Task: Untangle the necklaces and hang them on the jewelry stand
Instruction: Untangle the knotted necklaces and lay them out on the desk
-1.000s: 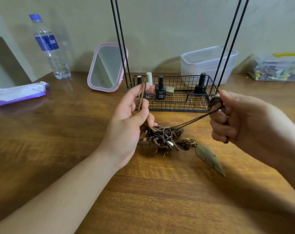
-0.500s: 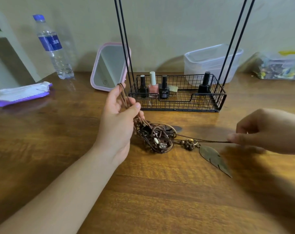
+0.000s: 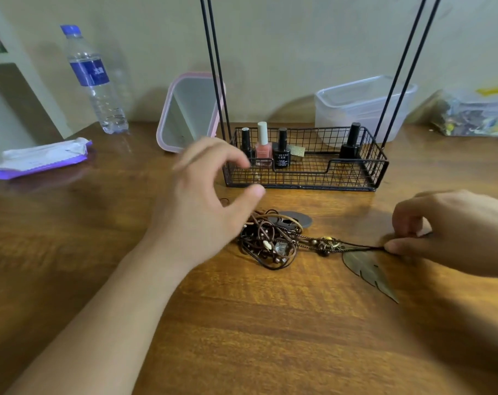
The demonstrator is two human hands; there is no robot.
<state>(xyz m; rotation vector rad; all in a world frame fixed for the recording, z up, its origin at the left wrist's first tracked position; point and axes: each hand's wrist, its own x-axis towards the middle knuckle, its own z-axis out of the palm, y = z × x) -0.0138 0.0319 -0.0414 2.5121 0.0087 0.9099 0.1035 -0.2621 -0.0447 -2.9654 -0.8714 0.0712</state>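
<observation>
While the necklaces (image 3: pixel 273 243) lie knotted near the jewelry stand (image 3: pixel 304 161), nothing hangs yet; right hand (image 3: pixel 441 232) pinches 1 chain (image 3: pixel 361 246); left hand (image 3: pixel 202 201) hovers, fingers apart.

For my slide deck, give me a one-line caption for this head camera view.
Right hand pinches a chain beside the leaf pendant; open left hand hovers over the tangled necklaces.

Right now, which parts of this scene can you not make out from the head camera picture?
- Jewelry stand: its top is cut off by the upper edge; hooks unseen.
- Tangled necklaces: the left part is hidden behind the left hand, which is motion-blurred.
- Right hand: cut off by the right edge.
- Nail polish bottle label: too small to read.
</observation>
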